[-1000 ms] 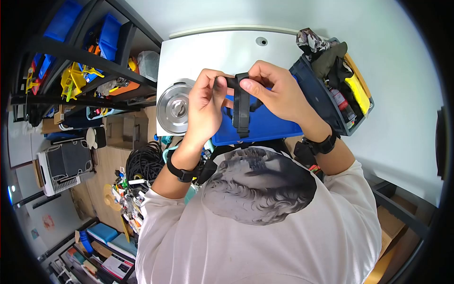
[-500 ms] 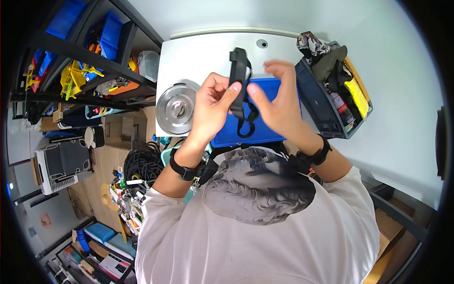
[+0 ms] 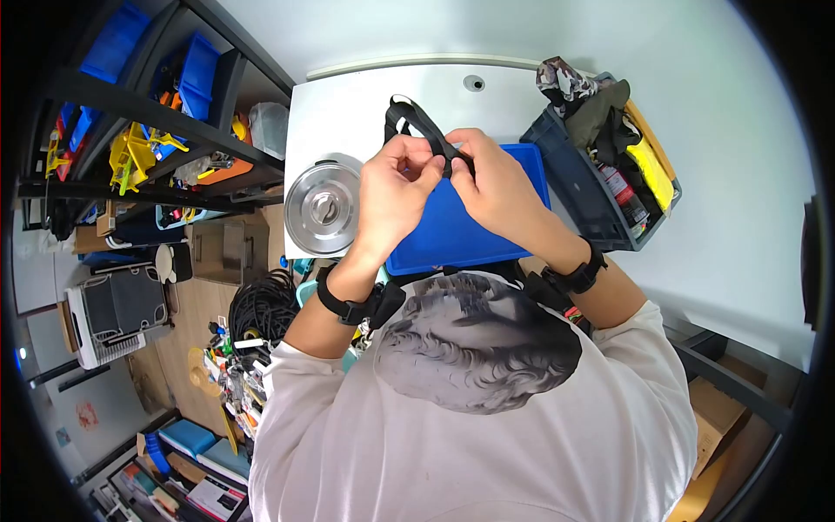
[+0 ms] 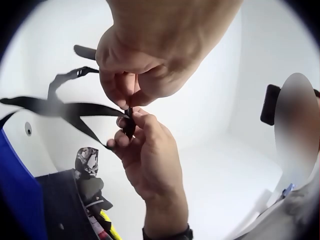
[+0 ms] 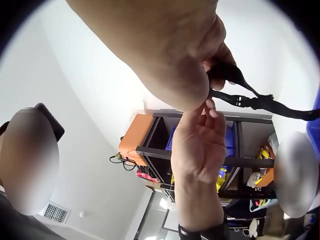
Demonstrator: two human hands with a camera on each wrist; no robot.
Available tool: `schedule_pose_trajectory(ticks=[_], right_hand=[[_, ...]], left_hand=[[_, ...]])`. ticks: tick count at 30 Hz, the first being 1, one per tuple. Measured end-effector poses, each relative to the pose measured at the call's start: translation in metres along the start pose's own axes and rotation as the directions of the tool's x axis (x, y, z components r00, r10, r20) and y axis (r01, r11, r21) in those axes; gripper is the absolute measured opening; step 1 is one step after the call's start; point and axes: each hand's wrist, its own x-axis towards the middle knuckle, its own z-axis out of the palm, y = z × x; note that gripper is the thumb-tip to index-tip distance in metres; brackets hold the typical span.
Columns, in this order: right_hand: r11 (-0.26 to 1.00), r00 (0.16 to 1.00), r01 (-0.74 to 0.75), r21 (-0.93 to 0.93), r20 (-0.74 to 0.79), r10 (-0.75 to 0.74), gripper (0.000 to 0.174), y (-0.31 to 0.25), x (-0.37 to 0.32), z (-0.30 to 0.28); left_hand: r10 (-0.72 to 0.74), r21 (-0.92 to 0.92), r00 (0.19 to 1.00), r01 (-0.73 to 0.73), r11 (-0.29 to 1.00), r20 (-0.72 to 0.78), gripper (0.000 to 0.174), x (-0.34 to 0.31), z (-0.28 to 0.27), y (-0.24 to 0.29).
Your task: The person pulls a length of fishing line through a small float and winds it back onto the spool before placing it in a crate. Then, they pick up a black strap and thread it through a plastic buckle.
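Observation:
A black strap (image 3: 424, 124) loops up from between the two hands over the white table. The left hand (image 3: 393, 191) pinches it with thumb and fingers, and the right hand (image 3: 498, 187) pinches it just beside, fingertips almost meeting. In the left wrist view the strap (image 4: 90, 109) trails off to the left, and the right hand (image 4: 155, 160) grips a small dark part of it below the left hand (image 4: 145, 65). The right wrist view shows a small buckle (image 5: 240, 101) along the strap; the left hand (image 5: 200, 150) is underneath the right hand (image 5: 170, 60).
Below the hands lies a blue tray (image 3: 465, 228) on the white table (image 3: 365, 87). A round metal lid (image 3: 323, 209) is at the left, and a dark crate (image 3: 578, 187) with cloth and a yellow item stands at the right. Shelves (image 3: 174, 113) line the left side.
The strap has swung from hanging upright between the hands to a loop leaning up and left. My right hand, blurred with raised fingers half a second ago, has come in and pinches the strap.

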Motion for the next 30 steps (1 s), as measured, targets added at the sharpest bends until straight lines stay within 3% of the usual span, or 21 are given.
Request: schedule_pose_trajectory(ticks=[5,7,9,11,14,17,19,20,21,22,23,25,27,28,30], right_hand=[[0.989,0.998,0.061,-0.137,0.043,-0.055,0.025,0.002,-0.005,-0.004],[0.943,0.988,0.151,-0.295,0.058,-0.140,0.021,0.012,-0.007,-0.011],[0.932,0.999,0.005,-0.363,-0.032,-0.018,0.018,0.011,-0.004,-0.033],[0.953,0.998,0.009,-0.302,-0.050,-0.025,0.015,0.011,-0.003,-0.052],[0.943,0.996,-0.012,-0.333,-0.084,-0.017,0.016,0.011,-0.001,-0.081],[0.972,0.993,-0.111,-0.207,-0.064,0.100,0.021,0.009,0.002,-0.100],[0.988,1.000,0.000,-0.158,0.019,0.003,0.026,0.010,0.000,-0.100],[0.987,1.000,-0.002,-0.158,0.018,0.004,0.026,0.005,-0.003,-0.100],[0.986,0.991,-0.026,-0.166,0.123,0.047,0.025,-0.004,-0.004,-0.100],[0.983,0.970,-0.050,-0.178,0.228,0.090,0.025,-0.010,-0.005,-0.099],[0.983,0.969,-0.050,-0.179,0.229,0.091,0.025,-0.008,-0.006,-0.095],[0.986,0.940,0.149,-0.074,0.321,-0.118,0.022,-0.002,-0.010,-0.085],[0.976,0.917,0.166,-0.139,0.386,-0.101,0.019,-0.005,-0.012,-0.082],[0.978,0.916,0.183,-0.103,0.378,-0.132,0.019,-0.002,-0.013,-0.079],[0.977,0.916,0.200,-0.071,0.369,-0.160,0.019,0.002,-0.016,-0.076]], left_hand=[[0.007,0.171,0.997,-0.020,0.985,0.077,0.009,0.000,-0.009,0.000],[-0.110,0.190,0.983,0.082,0.978,0.144,0.010,-0.004,-0.014,0.001],[-0.107,0.243,0.987,0.075,0.967,0.122,0.010,-0.007,-0.026,-0.005],[-0.110,0.299,0.988,0.074,0.951,0.104,0.011,-0.009,-0.040,-0.005],[-0.203,0.595,0.937,-0.006,0.804,0.284,0.016,-0.010,-0.055,0.006],[-0.188,0.432,0.900,-0.001,0.902,0.394,0.018,-0.007,-0.073,-0.005],[-0.202,0.435,0.890,0.004,0.900,0.410,0.017,-0.007,-0.072,0.002],[-0.124,0.481,0.894,-0.112,0.869,0.431,0.016,-0.008,-0.070,0.004],[-0.047,0.522,0.888,-0.224,0.823,0.457,0.015,-0.007,-0.069,0.004],[-0.048,0.520,0.888,-0.224,0.824,0.458,0.015,-0.007,-0.067,0.001],[-0.083,0.474,0.848,-0.209,0.855,0.523,0.018,-0.006,-0.065,-0.004],[-0.110,0.428,0.805,-0.190,0.883,0.583,0.022,-0.006,-0.055,-0.021],[-0.202,0.115,0.688,0.170,0.979,0.698,0.025,-0.009,-0.034,-0.043],[-0.198,0.115,0.690,0.166,0.980,0.696,0.025,-0.011,-0.024,-0.048],[-0.267,0.027,0.689,0.338,0.941,0.674,0.035,-0.016,-0.003,-0.056]])
